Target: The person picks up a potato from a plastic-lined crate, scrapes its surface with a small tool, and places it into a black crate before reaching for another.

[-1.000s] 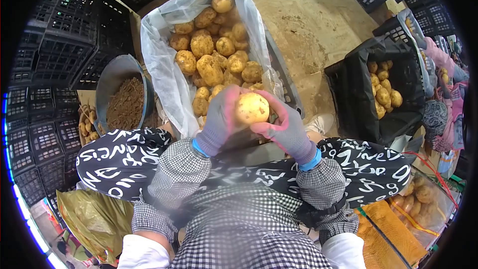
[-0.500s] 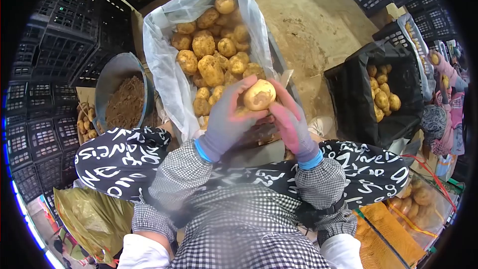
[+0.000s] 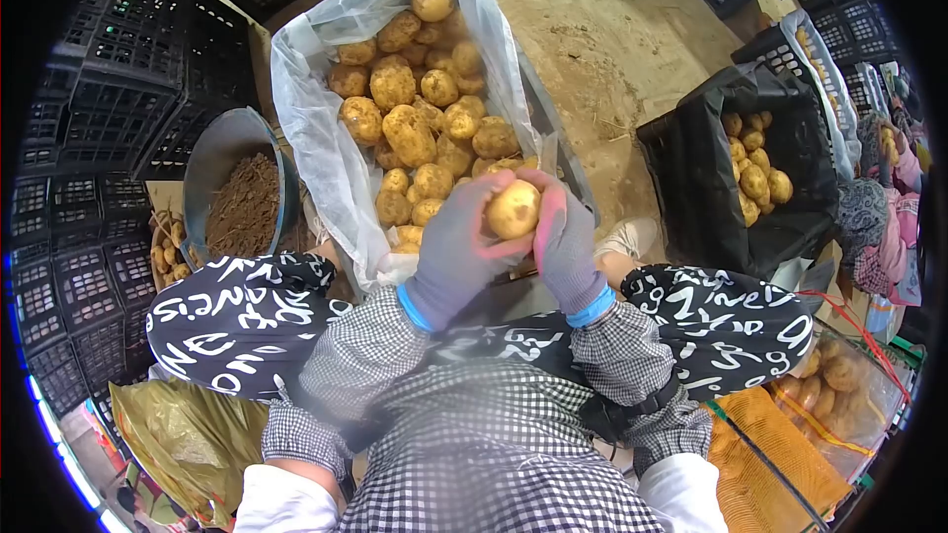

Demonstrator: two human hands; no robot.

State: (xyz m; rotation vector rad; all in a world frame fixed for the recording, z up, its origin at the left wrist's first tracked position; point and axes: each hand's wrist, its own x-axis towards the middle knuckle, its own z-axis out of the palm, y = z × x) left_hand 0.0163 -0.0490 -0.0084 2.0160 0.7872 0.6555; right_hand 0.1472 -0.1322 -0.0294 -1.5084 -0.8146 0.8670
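Fingers [image 3: 481, 199] of both gloved hands close around a single pale potato [image 3: 513, 209], held in front of the person's chest and above the knees.

From the left, stacked black crates [image 3: 89, 138] fill the edge of the view. Next comes a round tub [image 3: 219, 143] holding brown soil, with a few small potatoes [image 3: 163, 255] just beside it. A crate lined with clear plastic [image 3: 306, 118] lies straight ahead of the knees, heaped with unsorted potatoes [image 3: 410, 133], probably set there for easy reach.

The left hand [image 3: 449, 257], in a grey glove, cups the potato from below and from its left side. The right hand [image 3: 568, 252], in a pinkish-grey glove, presses against its right side. Gripping it from both sides leaves the top face bare toward the eyes, likely so the skin can be looked over and turned.

Further right, a crate lined with a black bag [image 3: 691, 178] holds a smaller batch of potatoes [image 3: 755, 178], apart from the main heap. At the far right edge, another person's sleeve [image 3: 894, 163] shows. Low on the right lies an orange mesh sack [image 3: 760, 444].
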